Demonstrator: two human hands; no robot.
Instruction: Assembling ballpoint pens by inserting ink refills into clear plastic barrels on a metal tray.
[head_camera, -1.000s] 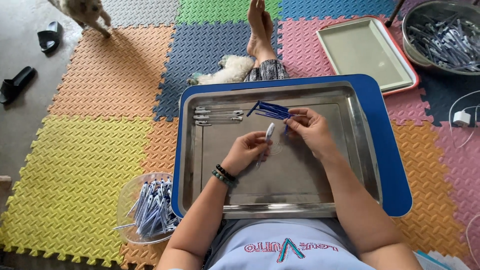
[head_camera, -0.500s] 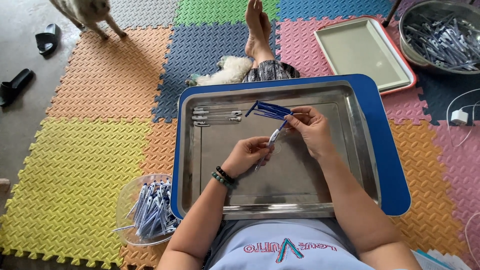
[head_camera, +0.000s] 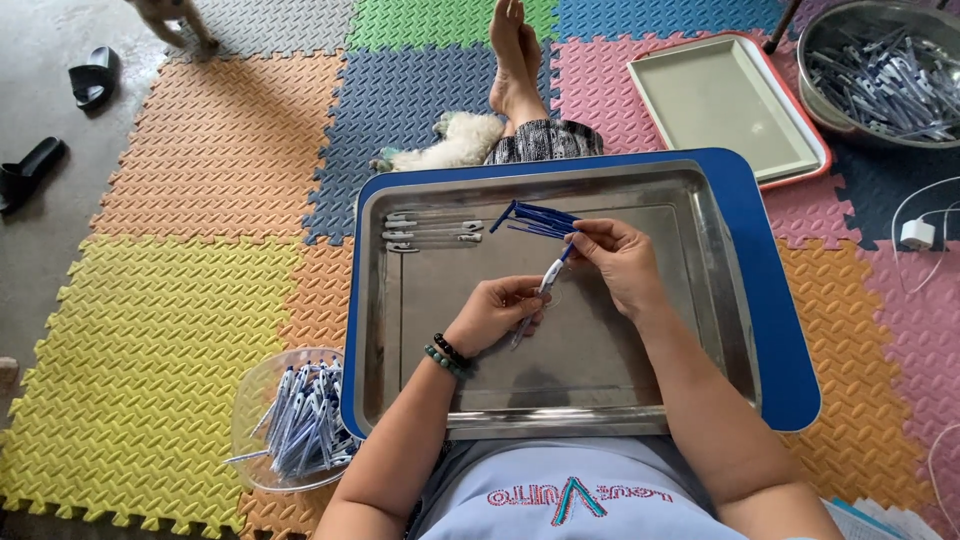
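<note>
1. Pen barrel (head_camera: 540, 292), white with a blue tip, sits over the middle of the steel tray (head_camera: 720, 300), slanted up toward the right hand.
2. Change: a second ago the barrel was more upright and clear of the right fingers; now the blue end meets them, so a part looks to be going in.
3. Left hand (head_camera: 500, 310): grip clamped round the barrel's lower half.
4. Right hand (head_camera: 615, 262): grip pinched on a bunch of blue refills (head_camera: 535, 218), fingertips at the barrel tip.
5. Loose white pen parts (head_camera: 430, 232) lie at the tray's far left.
6. Clear bowl of finished pens (head_camera: 300, 420) rests on the foam mat floor (head_camera: 140, 340); metal basin (head_camera: 880, 70) of parts far right.
</note>
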